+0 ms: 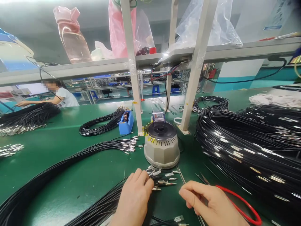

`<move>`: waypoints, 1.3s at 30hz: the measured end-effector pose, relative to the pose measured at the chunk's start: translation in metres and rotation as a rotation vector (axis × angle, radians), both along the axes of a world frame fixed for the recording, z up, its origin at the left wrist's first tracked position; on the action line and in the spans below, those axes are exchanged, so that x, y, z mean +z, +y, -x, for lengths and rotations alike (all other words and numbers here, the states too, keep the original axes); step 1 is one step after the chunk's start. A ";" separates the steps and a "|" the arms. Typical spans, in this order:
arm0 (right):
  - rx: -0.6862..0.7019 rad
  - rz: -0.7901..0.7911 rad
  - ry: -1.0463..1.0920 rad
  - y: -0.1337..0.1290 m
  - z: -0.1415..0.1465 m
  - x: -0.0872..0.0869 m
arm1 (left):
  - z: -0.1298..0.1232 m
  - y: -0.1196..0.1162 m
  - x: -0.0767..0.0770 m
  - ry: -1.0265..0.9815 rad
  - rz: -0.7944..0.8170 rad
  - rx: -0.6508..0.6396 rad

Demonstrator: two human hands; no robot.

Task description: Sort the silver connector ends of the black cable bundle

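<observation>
My left hand [136,194] lies over a bundle of black cables [110,199] in the lower middle, its fingers curled down on them near the silver connectors [162,180]. Its fingertips are partly hidden. To the right, my right hand [207,199] hovers with thumb and index finger pressed together; whatever lies between them, if anything, cannot be made out. A thin metal strip [182,176] runs on the table beneath it. Just beyond this hand are scissors with red handles [244,205]. A round grey tape dispenser [162,144] with a black top stands behind both hands.
Another cable bundle [70,160] curves across the left of the green table [58,188]. A large coil of black cables [218,141] fills the right. A blue tape holder [126,122] stands beside the shelf post [135,78]. A co-worker [67,95] sits at far left.
</observation>
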State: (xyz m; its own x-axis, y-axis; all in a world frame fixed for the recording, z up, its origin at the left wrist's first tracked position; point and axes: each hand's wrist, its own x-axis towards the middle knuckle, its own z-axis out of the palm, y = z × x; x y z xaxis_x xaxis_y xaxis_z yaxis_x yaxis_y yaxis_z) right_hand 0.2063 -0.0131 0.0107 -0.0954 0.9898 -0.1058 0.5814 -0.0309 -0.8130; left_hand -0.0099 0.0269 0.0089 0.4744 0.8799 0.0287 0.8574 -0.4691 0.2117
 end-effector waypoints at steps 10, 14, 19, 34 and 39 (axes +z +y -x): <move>-0.054 0.017 0.144 0.012 -0.011 -0.012 | 0.018 0.001 0.020 -0.707 0.288 0.027; -0.108 -0.029 0.191 0.012 -0.005 0.002 | 0.019 0.002 0.019 -0.622 0.311 0.013; -0.282 -0.081 0.579 0.037 0.011 0.032 | 0.023 0.004 0.017 -0.487 0.308 0.055; -0.271 0.029 0.886 0.066 0.083 0.054 | 0.031 0.006 0.022 -0.714 0.368 0.179; -0.202 -0.174 0.494 0.009 0.062 0.036 | 0.026 -0.004 0.026 -0.928 0.501 0.225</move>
State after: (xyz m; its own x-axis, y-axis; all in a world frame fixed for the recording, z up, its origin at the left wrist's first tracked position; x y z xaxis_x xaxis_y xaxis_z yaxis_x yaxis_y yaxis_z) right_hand 0.1445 -0.0041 0.0472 0.1014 0.9924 0.0698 0.1269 0.0567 -0.9903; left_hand -0.0356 0.0228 0.0352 0.2790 0.9557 -0.0935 0.3189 -0.0004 0.9478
